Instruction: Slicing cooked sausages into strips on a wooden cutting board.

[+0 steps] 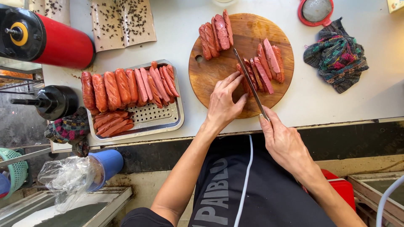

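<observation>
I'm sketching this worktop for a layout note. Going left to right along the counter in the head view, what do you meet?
Red cylinder → metal tray of sausages → round wooden cutting board → left hand → knife → sliced sausage pieces → multicoloured knitted cloth.

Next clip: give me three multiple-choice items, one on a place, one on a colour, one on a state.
1. Where does the round wooden cutting board lie?
A. right of the perforated metal tray
B. on the tray
C. on the floor

2. What colour is the large cylinder at top left?
A. green
B. red
C. white

3. What is the right hand doing?
A. resting empty
B. holding a cloth
C. gripping a long knife

Answers: 1 A, the board sits on the counter right of the tray. 2 B, its body is red. 3 C, the blade lies across a sausage steadied by the left hand.
</observation>
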